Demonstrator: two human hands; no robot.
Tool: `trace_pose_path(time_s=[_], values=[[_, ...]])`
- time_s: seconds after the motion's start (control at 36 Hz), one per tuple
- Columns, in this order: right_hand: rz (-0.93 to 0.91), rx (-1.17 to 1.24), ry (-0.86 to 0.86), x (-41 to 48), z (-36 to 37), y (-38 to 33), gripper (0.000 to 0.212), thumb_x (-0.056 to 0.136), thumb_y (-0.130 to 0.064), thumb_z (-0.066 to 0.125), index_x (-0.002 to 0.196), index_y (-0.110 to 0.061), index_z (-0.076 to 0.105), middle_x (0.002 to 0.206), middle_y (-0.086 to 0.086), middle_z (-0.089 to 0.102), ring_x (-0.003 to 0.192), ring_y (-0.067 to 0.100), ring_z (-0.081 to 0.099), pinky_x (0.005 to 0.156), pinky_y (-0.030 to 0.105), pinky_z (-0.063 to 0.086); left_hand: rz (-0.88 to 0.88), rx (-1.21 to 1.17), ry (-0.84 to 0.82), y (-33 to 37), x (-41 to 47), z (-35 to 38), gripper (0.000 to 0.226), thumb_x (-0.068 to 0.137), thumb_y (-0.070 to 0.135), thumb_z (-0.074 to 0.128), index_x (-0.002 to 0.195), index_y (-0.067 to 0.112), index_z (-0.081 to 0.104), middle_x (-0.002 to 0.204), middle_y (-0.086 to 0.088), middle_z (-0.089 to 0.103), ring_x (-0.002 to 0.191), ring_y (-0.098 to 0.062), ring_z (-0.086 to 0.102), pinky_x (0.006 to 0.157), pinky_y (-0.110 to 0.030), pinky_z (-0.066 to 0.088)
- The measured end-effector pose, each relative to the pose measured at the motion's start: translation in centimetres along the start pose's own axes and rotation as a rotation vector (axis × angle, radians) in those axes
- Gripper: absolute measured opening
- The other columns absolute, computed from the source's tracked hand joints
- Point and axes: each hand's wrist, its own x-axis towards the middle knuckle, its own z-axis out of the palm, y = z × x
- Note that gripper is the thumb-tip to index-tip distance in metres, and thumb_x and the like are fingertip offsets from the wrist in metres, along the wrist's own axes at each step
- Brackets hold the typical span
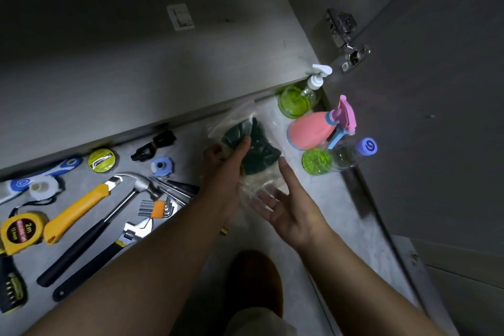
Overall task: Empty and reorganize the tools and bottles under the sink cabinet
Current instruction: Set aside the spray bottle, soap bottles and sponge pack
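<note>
The clear plastic bag (259,150) (dark green contents) is pinched by the left hand (223,172) just left of the pink spray bottle (311,131); the right hand (289,210) is spread, holding nothing. Sorting is judged in hand, and a place for the bag must be chosen.

Tools, laid flat on the grey floor, left group:
- claw hammer (141,185), steel head, black handle;
- adjustable wrench (133,232), black grip, just beside the hammer;
- hex key set (158,209) in an orange holder, between hammer head and wrench;
- yellow utility knife (76,210);
- yellow tape measure (20,232), marked 2m;
- yellow-green tape roll (102,159).

Bottles, stood together at the right by the cabinet door:
- green pump bottle (297,98), white pump;
- pink spray bottle (311,131), pink trigger;
- clear bottle (341,157), blue cap, green base.

Clear plastic bag (253,144) with dark green contents, pinched by the left hand (226,172) above the floor.
</note>
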Motion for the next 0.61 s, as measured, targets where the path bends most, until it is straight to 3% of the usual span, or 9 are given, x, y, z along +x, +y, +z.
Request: trace_pose_path(time_s=[0.11,0.19,0.28,0.33,0.39,0.47,0.53,0.61], values=[[0.021,0.070,-0.128,1.0,0.4,-0.5,0.051,0.082,-0.047,0.075,0.126,-0.021,0.070,0.125,0.012,0.070,0.110,0.027,0.070,0.101,0.046,0.053,0.041,0.161,0.006,0.1,0.7,2.2,0.084,0.057,0.051,0.089,0.125,0.013,0.057,0.113,-0.012,0.073,0.096,-0.030,0.075,0.087,-0.056,0.059],[-0.005,0.054,-0.046,2.0,1.1,-1.2,0.048,0.085,-0.040,0.074,0.127,-0.017,0.069,0.117,0.009,0.074,0.097,0.024,0.073,0.085,0.039,0.059,0.049,0.297,-0.086,0.5,1.0,3.1,0.069,0.064,0.053,0.084,0.116,0.012,0.067,0.105,-0.010,0.076,0.091,-0.029,0.076,0.085,-0.056,0.060],[-0.068,0.041,0.073,3.3,1.6,-2.1,0.037,0.089,-0.035,0.073,0.121,-0.017,0.070,0.107,0.008,0.077,0.082,0.020,0.076,0.066,0.035,0.062,0.099,0.455,-0.122,1.1,1.4,3.2,0.040,0.084,0.049,0.073,0.106,0.015,0.074,0.097,-0.006,0.078,0.089,-0.025,0.076,0.086,-0.050,0.061],[-0.110,0.032,0.134,4.4,1.9,-2.7,0.037,0.089,-0.034,0.074,0.121,-0.017,0.069,0.111,0.009,0.076,0.092,0.022,0.075,0.079,0.040,0.062,0.134,0.530,-0.119,1.2,1.6,2.7,0.021,0.093,0.038,0.068,0.094,0.018,0.073,0.094,-0.006,0.077,0.084,-0.021,0.074,0.079,-0.040,0.062],[-0.145,0.038,0.184,5.5,2.4,-3.4,0.042,0.088,-0.032,0.075,0.125,-0.015,0.065,0.117,0.012,0.073,0.107,0.029,0.071,0.096,0.047,0.057,0.167,0.579,-0.121,1.2,1.6,1.6,0.013,0.095,0.026,0.066,0.084,0.024,0.069,0.087,0.003,0.074,0.079,-0.013,0.070,0.069,-0.029,0.056],[-0.198,0.082,0.199,6.7,3.6,-4.5,0.052,0.087,-0.028,0.077,0.131,-0.009,0.058,0.121,0.016,0.070,0.111,0.033,0.068,0.096,0.049,0.056,0.202,0.687,-0.097,1.2,1.3,-0.4,0.012,0.096,0.020,0.062,0.092,0.027,0.071,0.084,0.016,0.066,0.077,-0.003,0.062,0.068,-0.018,0.050],[-0.229,0.146,0.223,7.1,4.3,-4.7,0.068,0.083,-0.029,0.082,0.139,-0.006,0.050,0.124,0.017,0.068,0.111,0.034,0.068,0.094,0.048,0.057,0.196,0.777,-0.050,1.2,0.8,-1.6,0.013,0.096,0.026,0.061,0.101,0.024,0.073,0.088,0.015,0.067,0.080,-0.003,0.062,0.071,-0.022,0.052],[-0.216,0.101,0.379,7.1,4.6,-4.2,0.102,0.072,-0.044,0.088,0.150,-0.009,0.032,0.135,0.012,0.058,0.114,0.032,0.062,0.097,0.051,0.055,0.231,0.893,0.002,0.8,-0.1,-3.4,0.012,0.094,0.029,0.060,0.098,0.024,0.071,0.092,0.008,0.069,0.089,-0.013,0.064,0.080,-0.033,0.053]])
